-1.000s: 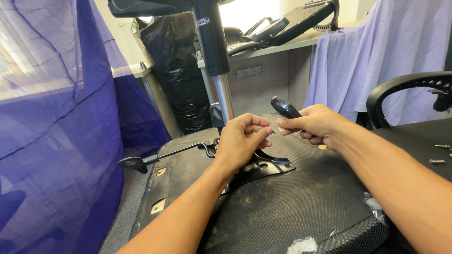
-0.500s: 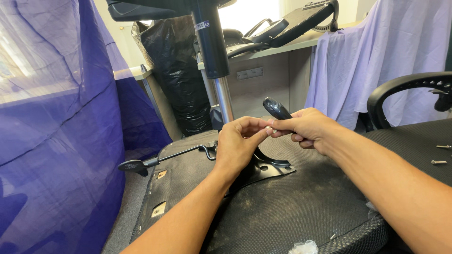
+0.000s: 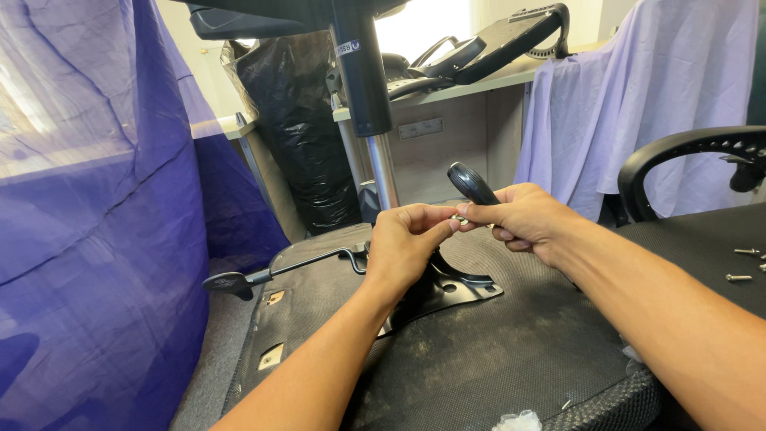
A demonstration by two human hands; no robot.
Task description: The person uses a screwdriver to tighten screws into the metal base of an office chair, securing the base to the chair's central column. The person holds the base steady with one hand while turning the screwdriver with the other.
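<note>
Up close, a small silvery screw (image 3: 461,219) is pinched between the left hand (image 3: 407,239) and the right hand (image 3: 523,223), which also grips a black-handled tool (image 3: 472,183), above an upturned chair seat (image 3: 495,359). Steady fingertips would help alignment. White label on the black pole (image 3: 348,48); small stickers on the seat's underside (image 3: 275,297).
</note>
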